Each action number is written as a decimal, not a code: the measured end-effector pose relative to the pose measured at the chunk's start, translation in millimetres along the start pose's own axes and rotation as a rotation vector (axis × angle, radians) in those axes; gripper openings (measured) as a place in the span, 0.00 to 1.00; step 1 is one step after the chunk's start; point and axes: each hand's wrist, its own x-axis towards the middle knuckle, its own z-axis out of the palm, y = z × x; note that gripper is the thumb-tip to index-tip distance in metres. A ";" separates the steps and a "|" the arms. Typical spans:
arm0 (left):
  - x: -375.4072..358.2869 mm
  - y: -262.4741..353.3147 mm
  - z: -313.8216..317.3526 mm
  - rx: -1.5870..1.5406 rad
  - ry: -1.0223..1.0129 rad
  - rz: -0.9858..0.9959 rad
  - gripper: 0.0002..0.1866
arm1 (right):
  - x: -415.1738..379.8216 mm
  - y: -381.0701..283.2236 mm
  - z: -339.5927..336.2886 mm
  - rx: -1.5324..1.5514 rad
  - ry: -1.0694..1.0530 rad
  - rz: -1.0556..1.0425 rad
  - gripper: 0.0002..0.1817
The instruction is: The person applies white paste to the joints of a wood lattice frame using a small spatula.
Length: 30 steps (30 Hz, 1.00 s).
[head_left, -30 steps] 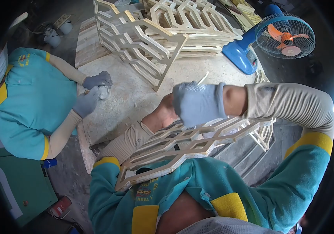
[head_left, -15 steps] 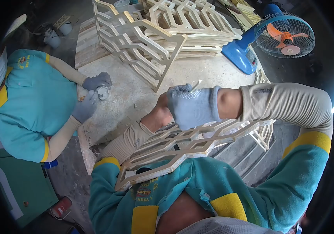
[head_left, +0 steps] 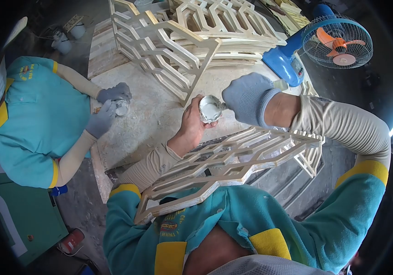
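Note:
My left hand (head_left: 193, 123) is bare, its fingers wrapped round a small cup (head_left: 211, 109) of white paste, tilted so the paste faces me. My right hand (head_left: 249, 98), in a grey knitted glove, is closed beside the cup on a small spatula. The spatula's pale handle end (head_left: 280, 85) sticks out past the fist. Its tip is near the cup's right rim, mostly hidden by the glove. Below both hands a wooden lattice frame (head_left: 214, 183) leans between the table edge and my chest.
Another lattice frame (head_left: 169, 50) stands upright on the worktable (head_left: 146, 133), before a stack of frames (head_left: 228, 46). A blue fan (head_left: 336, 43) stands at the back right. On the left, a co-worker (head_left: 49, 119) in grey gloves holds a small container (head_left: 122, 108).
My right hand has moved right and up, off the front of my left hand. The cup of paste, hidden before, now shows. The lattice frame at my chest has stayed put.

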 end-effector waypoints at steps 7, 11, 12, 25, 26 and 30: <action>0.1 -8.8 0.8 -0.132 0.254 0.134 0.20 | 5.1 -14.2 10.6 0.271 -0.120 0.139 0.12; 0.0 -13.8 18.8 -0.194 0.478 0.214 0.22 | 16.9 -17.2 30.9 0.522 0.006 0.171 0.18; -1.9 -13.0 21.0 -0.194 0.479 0.215 0.22 | 19.6 -18.4 32.9 0.597 0.001 0.200 0.19; 2.3 -27.8 11.3 -0.020 0.290 0.415 0.26 | 31.1 -4.0 31.5 0.914 -0.103 0.262 0.18; 5.2 -31.7 8.0 -0.035 0.211 0.449 0.25 | 32.8 -4.4 27.9 0.864 -0.089 0.241 0.18; 2.2 -21.7 19.6 -0.051 0.310 0.396 0.25 | 39.5 2.0 13.8 0.585 -0.055 0.137 0.14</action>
